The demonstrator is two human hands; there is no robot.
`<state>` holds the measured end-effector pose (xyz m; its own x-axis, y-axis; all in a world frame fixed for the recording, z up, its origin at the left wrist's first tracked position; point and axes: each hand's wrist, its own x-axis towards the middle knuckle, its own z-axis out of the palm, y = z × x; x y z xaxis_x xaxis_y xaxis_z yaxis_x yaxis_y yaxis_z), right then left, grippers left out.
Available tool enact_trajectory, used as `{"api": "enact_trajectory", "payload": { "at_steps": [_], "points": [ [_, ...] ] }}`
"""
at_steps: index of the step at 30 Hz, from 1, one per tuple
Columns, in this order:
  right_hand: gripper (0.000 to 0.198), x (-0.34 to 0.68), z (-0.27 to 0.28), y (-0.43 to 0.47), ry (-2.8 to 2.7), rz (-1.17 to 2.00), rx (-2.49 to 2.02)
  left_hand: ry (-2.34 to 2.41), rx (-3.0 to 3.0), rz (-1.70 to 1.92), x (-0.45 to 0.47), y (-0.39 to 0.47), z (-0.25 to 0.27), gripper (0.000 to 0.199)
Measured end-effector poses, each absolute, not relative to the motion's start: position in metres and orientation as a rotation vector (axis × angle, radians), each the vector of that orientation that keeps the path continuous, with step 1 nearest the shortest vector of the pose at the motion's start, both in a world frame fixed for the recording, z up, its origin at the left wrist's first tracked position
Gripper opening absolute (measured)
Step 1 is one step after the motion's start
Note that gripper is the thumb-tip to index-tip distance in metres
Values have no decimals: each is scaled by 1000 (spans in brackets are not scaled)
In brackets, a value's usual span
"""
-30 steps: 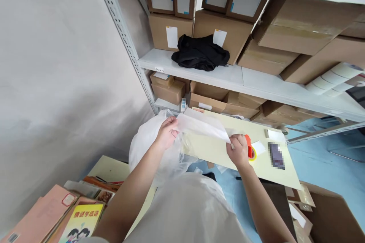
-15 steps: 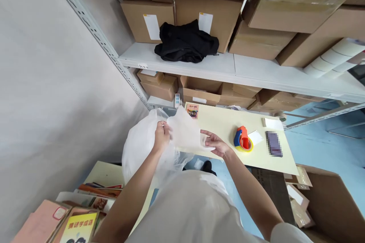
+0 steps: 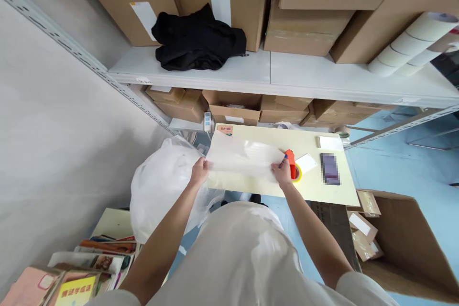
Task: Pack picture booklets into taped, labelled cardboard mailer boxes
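Observation:
A translucent white plastic sheet (image 3: 244, 155) is stretched flat over the cream table (image 3: 247, 185). My left hand (image 3: 200, 172) is closed on its left end, and my right hand (image 3: 282, 171) pinches its right end. Just behind my right hand stands an orange tape dispenser (image 3: 291, 157) with a yellow-rimmed roll, partly covered by the hand. Beyond the sheet's upper left edge lies a small booklet (image 3: 225, 129), its lower part covered by the sheet. Left of the table bulges a large bundle of white plastic film (image 3: 161, 177), close to my left forearm.
A white card (image 3: 306, 162) and a blurred dark object (image 3: 330, 168) lie on the table's right. An open carton (image 3: 405, 229) holds several packets. Books (image 3: 77, 289) are stacked lower left. Shelving (image 3: 222, 79) bears boxes and a black garment (image 3: 201, 40).
My hands have moved apart, my right hand going right to the tape dispenser. The sheet, earlier bunched between them, is now spread wide. The view has shifted a little to the right.

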<state>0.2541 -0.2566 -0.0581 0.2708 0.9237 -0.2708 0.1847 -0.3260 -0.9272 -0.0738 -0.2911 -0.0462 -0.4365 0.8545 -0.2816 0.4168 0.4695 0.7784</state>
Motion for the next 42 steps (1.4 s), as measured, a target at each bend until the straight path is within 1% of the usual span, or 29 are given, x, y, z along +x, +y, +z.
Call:
{"api": "enact_trajectory", "payload": {
  "at_steps": [4,8,11,15,17,20,22,24,28,31,34,36,38,40,42],
  "points": [
    [29,266,-90,-251,-1122,1020,-1827,2079,894,703,-51,-285,-82,14],
    [30,275,-110,-251,-1278,1041,-1816,2162,815,614,-38,-290,-102,21],
    [36,280,-124,-253,-1425,1011,-1787,2244,811,548,-32,-294,-106,27],
    [47,281,-135,-263,-1766,758,-1774,2356,855,461,-26,-301,-105,31],
    [52,277,-137,-267,-1975,683,-1753,2404,892,456,-21,-303,-103,38],
    [61,265,-138,-267,-2301,767,-1666,2413,1225,415,-10,-302,-101,48],
    [69,257,-141,-264,-2445,891,-1647,2271,1565,279,0,-298,-103,50],
    [74,252,-146,-261,-2499,1007,-1711,2064,1773,102,9,-291,-109,54],
    [80,253,-157,-275,-2475,1114,-1832,1842,1757,-150,20,-283,-129,58],
    [79,256,-155,-292,-2445,1130,-1856,1778,1667,-231,17,-286,-140,60],
    [69,248,-144,-289,-2324,1074,-1919,1716,1677,-158,5,-288,-142,60],
    [60,235,-137,-271,-2203,1020,-1889,1714,1677,-20,-9,-281,-141,58],
    [55,214,-132,-243,-2062,1051,-1794,1768,1640,175,-27,-264,-143,57],
    [55,188,-132,-209,-1852,1219,-1713,1856,1549,389,-49,-237,-150,56],
    [60,158,-137,-178,-1544,1487,-1685,1956,1383,587,-71,-207,-161,54]
  ]
}}
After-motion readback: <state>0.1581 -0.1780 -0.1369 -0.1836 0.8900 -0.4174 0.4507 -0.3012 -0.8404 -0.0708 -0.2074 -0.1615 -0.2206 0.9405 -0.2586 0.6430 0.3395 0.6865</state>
